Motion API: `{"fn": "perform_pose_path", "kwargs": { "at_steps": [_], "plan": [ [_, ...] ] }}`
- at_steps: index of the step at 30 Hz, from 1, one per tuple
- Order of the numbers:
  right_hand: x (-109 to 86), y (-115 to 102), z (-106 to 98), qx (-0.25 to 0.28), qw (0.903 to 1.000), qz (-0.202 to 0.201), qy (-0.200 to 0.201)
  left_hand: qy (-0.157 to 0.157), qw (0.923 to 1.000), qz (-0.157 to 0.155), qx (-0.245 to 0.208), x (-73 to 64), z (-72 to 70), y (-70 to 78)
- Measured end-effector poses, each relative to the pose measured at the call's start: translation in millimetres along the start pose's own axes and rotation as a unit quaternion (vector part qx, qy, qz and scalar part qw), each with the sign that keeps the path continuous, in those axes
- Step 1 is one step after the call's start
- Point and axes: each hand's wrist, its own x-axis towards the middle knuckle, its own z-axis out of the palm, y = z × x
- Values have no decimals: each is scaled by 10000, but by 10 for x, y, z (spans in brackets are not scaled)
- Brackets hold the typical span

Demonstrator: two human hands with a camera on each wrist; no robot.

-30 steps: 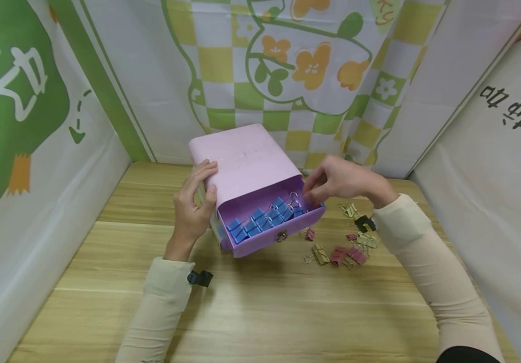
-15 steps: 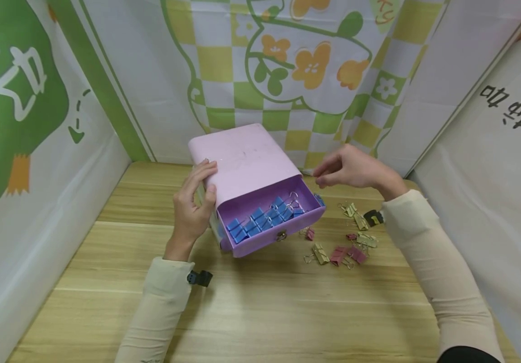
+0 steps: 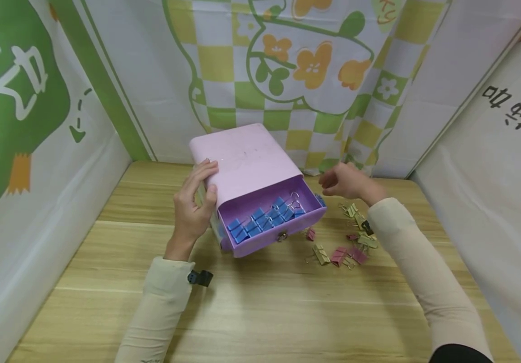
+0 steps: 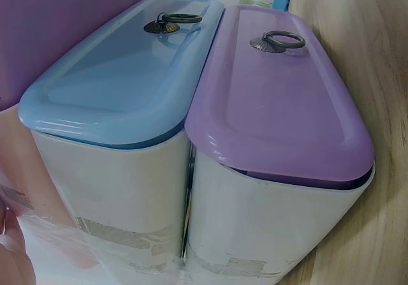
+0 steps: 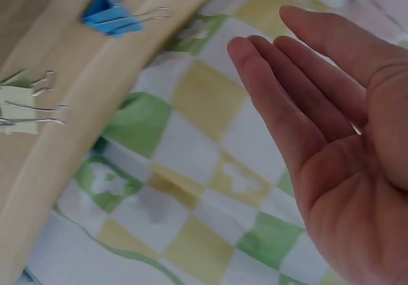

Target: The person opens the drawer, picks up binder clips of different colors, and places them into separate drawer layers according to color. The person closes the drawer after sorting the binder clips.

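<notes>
A pink chest of drawers [image 3: 244,159] stands tilted on the table, its top purple drawer [image 3: 308,194] pulled out. Several blue binder clips [image 3: 262,218] lie inside that drawer, some with wire handles raised. My left hand [image 3: 192,204] rests on the chest's left edge, fingers over the top and thumb alongside. Just right of the drawer hovers my right hand [image 3: 344,181], fingers slightly bent; the right wrist view shows nothing in it. Close below it, partly hidden behind the drawer corner in the head view, is another blue binder clip [image 5: 111,18] on the table.
Loose yellow clips [image 3: 321,254] and pink clips [image 3: 338,256] lie scattered right of the chest. Lower blue drawer [image 4: 121,74] and purple drawer [image 4: 280,100] are closed, each with a ring pull. A patterned curtain [image 3: 297,136] hangs behind the table.
My right hand has left the drawer's right end, moved out to the right, then dropped lower beside it. My left hand and the chest have stayed put.
</notes>
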Motion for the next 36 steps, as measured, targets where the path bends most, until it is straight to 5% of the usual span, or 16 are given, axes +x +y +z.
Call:
{"fn": "perform_pose_path", "kwargs": {
  "at_steps": [14,25,36],
  "plan": [
    [261,166,380,-569,9970,-522,104,8,10000,39,28,2,-12,-3],
    [435,297,596,-1216,9845,-1204,382,-17,10000,19,59,-18,5,-5],
    [475,275,617,-1112,9914,-658,190,-14,10000,-6,17,-3,-6,7]
  ]
}}
